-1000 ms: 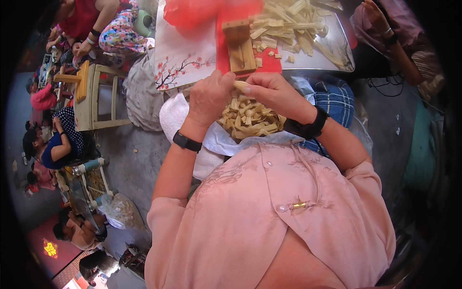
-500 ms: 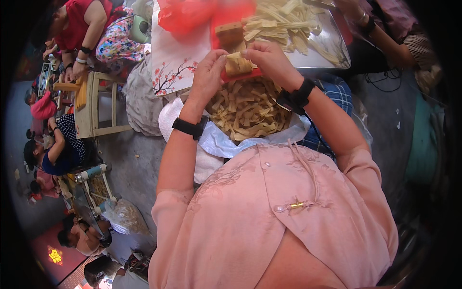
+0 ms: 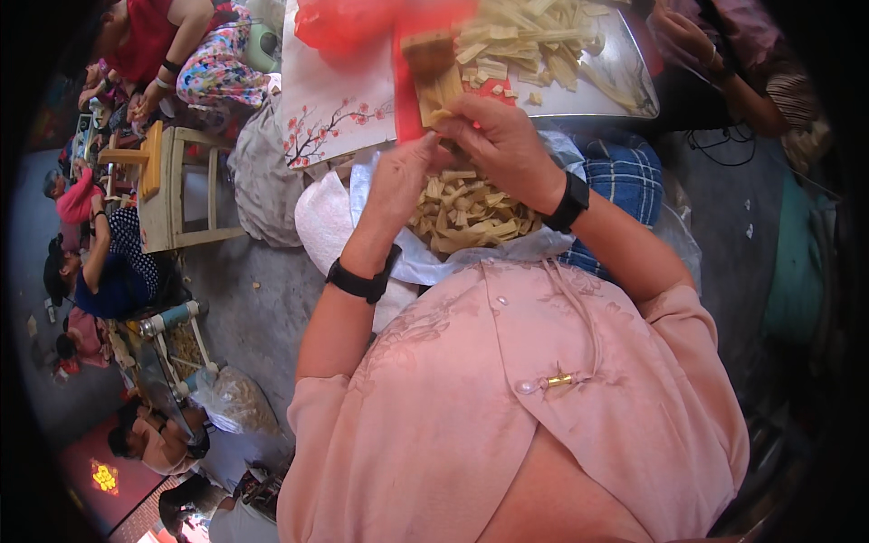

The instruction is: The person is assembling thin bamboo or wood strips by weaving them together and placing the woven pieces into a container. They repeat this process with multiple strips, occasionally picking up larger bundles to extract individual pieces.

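Note:
Both hands meet over a white sack (image 3: 534, 244) of short pale-yellow folded pieces (image 3: 475, 217). My right hand (image 3: 498, 140) is closed in a pinch on a pale-yellow flat strip (image 3: 440, 117) at the near end of a wooden block (image 3: 430, 54). Just below and left of it, my left hand (image 3: 403, 181) is closed too, fingertips pressed together close to the right fingers. What lies in the left fingertips is hidden. The wooden block rests on a red surface (image 3: 407, 113) at the table's near edge.
A metal tray (image 3: 634, 90) behind my right hand bears a heap of long pale strips (image 3: 534, 41). A red plastic bag (image 3: 339, 32) lies on the white flower-printed tabletop (image 3: 317, 118). A wooden stool (image 3: 181, 204) stands to the left. Other people sit on both sides.
Both hands have come down toward me from the block, the left more so, now over the sack. The right hand is now nearer the block's end. More of the block shows.

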